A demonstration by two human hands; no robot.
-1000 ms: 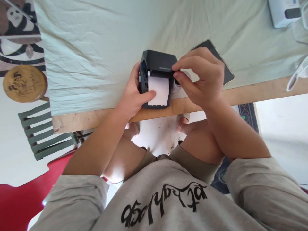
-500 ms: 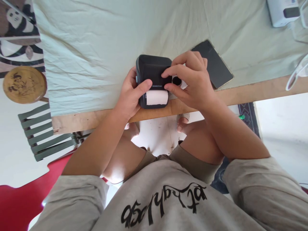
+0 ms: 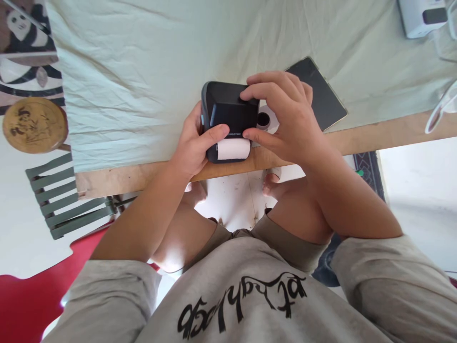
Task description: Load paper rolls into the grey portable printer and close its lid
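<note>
A small black portable printer (image 3: 228,102) is held near the table's front edge, with a white paper roll (image 3: 233,148) showing at its near end. My left hand (image 3: 194,140) is wrapped round the printer's left side, thumb on top. My right hand (image 3: 285,107) grips the right side of the printer's dark lid, thumb at the near corner and fingertips further back. The lid looks slightly raised on the body. Just right of the printer, partly behind my right hand, is a small round dark-centred object (image 3: 263,120) whose kind I cannot make out.
A dark flat tablet-like device (image 3: 317,90) lies beyond my right hand on the pale green cloth (image 3: 143,71). At the far right are a white box-shaped device (image 3: 423,19) and a white cable (image 3: 437,114). A round wooden stool (image 3: 35,125) and green slatted seat (image 3: 57,200) stand left.
My right fingers have moved back and spread wider over the printer's lid. The lid has tilted up a little and now covers part of the lettering. My left hand stays in place.
</note>
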